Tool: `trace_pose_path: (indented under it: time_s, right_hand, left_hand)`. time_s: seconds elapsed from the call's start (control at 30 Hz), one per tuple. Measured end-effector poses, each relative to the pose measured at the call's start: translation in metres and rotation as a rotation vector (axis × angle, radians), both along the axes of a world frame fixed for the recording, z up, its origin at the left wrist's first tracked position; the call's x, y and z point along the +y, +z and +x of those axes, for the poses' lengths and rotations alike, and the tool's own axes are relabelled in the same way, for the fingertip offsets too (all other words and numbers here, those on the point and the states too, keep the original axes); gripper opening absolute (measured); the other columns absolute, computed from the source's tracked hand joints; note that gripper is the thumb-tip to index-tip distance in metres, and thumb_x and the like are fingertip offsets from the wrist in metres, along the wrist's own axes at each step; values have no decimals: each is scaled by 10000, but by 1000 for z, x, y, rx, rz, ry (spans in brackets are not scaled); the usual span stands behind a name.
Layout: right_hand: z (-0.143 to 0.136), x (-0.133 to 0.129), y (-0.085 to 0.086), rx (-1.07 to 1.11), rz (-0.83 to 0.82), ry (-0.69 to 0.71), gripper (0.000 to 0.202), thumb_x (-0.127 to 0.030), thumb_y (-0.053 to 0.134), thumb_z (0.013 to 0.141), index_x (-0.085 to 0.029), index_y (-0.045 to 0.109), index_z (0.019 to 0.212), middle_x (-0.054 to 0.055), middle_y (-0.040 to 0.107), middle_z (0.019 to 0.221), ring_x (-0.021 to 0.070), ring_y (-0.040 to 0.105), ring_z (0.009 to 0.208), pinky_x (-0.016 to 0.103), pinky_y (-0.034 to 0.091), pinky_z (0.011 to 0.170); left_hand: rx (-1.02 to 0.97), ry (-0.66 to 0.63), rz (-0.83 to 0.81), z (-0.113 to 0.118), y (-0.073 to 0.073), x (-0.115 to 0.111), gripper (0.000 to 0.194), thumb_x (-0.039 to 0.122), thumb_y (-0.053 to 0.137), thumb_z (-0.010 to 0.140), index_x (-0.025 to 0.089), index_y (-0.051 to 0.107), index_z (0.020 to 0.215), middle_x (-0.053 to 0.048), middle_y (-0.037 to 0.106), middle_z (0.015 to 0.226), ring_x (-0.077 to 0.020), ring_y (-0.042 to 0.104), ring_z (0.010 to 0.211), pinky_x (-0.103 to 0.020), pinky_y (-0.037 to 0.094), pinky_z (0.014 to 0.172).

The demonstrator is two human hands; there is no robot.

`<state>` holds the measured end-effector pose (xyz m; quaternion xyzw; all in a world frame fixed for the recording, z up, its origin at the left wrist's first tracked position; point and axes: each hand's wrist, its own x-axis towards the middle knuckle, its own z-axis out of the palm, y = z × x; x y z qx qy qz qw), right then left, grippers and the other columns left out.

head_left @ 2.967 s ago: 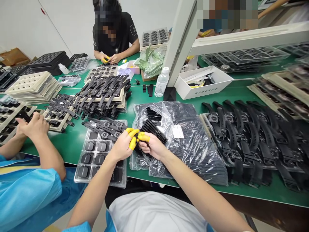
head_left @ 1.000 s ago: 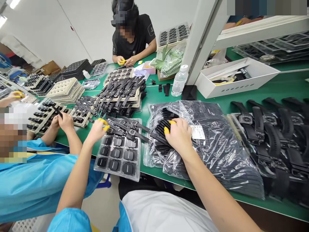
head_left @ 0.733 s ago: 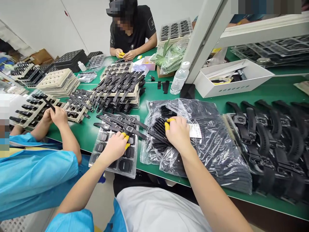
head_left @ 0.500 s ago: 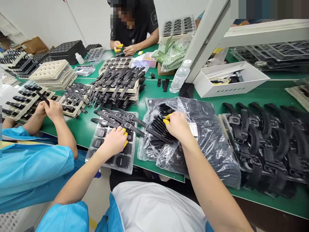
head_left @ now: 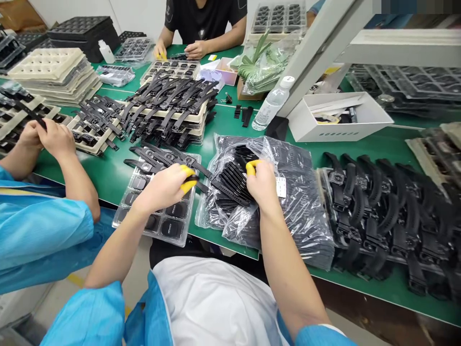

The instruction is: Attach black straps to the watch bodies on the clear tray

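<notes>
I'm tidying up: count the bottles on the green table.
2: the clear water bottle near the white box, and the small white bottle beside the black tray stack. More may be hidden behind things.

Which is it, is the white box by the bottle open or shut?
Open. No lid covers the white box, and you can see flat white pieces inside.

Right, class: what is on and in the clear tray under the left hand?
Watches lie across the far part of the tray; black squares sit in it. The left hand and forearm hide some of it, so I can't see everything there.
</notes>
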<state>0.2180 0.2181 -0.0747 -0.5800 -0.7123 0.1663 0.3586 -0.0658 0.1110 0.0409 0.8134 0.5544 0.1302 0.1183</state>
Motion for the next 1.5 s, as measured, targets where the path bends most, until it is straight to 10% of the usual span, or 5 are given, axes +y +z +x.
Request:
trace_pose_path:
  time_s: [0.2,0.4,0.73,1.5]
  right_hand:
    - [-16,-21,32,725,28,22,242,-511,449,1041,-273,485,1065,-16,629,800,174,593,642,323,498,643]
    - [-40,-46,61,1135,-538,458,339,-597,629,935,-275,525,951,-92,408,575,119,360,424,237,304,388]
    - [-50,-58,50,1055,-887,782,279,-457,692,927,-197,593,911,-110,432,405,113,396,364,265,321,451]
    - [-49,-51,51,1248,-895,642,272,-418,727,898,-202,591,803,-111,365,392,92,297,368,240,259,413]
  left_hand:
    - [-680,77,-175,44,-37,43,170,257,531,1007,179,522,1157,-75,717,1003,-187,684,840,-327,530,800]
    - [-862,90,-158,54,-77,48,231,216,475,1002,162,450,1226,-134,669,1130,-204,679,976,-382,544,931]
    - [-605,-129,60,44,-68,42,606,3,443,833,185,572,1396,-123,626,1377,-241,592,1311,-421,493,1135]
    - [-441,-117,113,44,-63,35,483,191,433,1010,177,493,1489,-149,594,1327,-254,610,1247,-425,518,1108]
